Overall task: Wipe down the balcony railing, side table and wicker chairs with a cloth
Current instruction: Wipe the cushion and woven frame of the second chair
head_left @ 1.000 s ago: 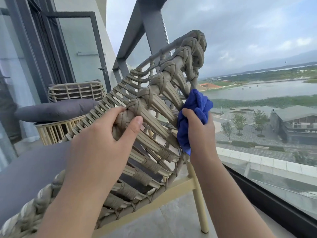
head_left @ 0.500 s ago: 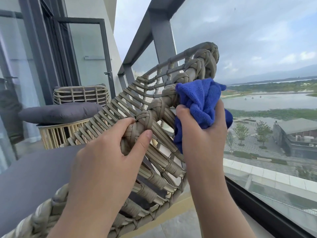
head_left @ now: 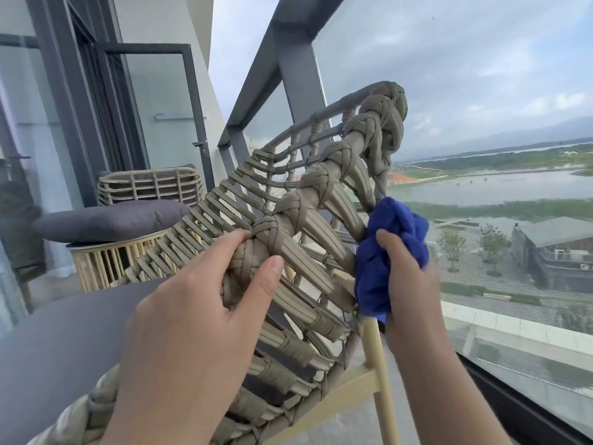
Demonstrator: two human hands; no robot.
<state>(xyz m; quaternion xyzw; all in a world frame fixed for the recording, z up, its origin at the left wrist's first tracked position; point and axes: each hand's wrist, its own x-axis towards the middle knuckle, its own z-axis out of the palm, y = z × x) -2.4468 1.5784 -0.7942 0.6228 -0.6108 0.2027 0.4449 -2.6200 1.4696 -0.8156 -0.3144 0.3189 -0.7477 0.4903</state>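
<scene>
Hands first, nearest the camera. Your left hand (head_left: 192, 319) grips the braided rim of the near wicker chair (head_left: 314, 220), fingers curled over the top of the braid and thumb pressed on its outer face; it works as a brace. Your right hand (head_left: 407, 277) clutches the bunched blue cloth (head_left: 385, 252), thumb on the near side, and holds it against the outer side of the chair's weave, just above the pale leg (head_left: 378, 364). Both hands are closed on something and sit near each other on the same arm of the chair, not touching.

Step in hand, as a judgement: wicker chair wipe, outer side of the arm, lower part. The braid further up toward the top curl shows no cloth on it now; whether it is done, you cannot tell from here.

Next move calls for: keep the brace, press the cloth into the gaps between strands, and work along the ribs, not across, so the fabric does not snag.

Beyond, the second wicker chair (head_left: 150, 184) with its grey cushion (head_left: 112, 220) stands by the door. The railing (head_left: 288, 36) with its glass runs behind. Side table not identified with certainty.
</scene>
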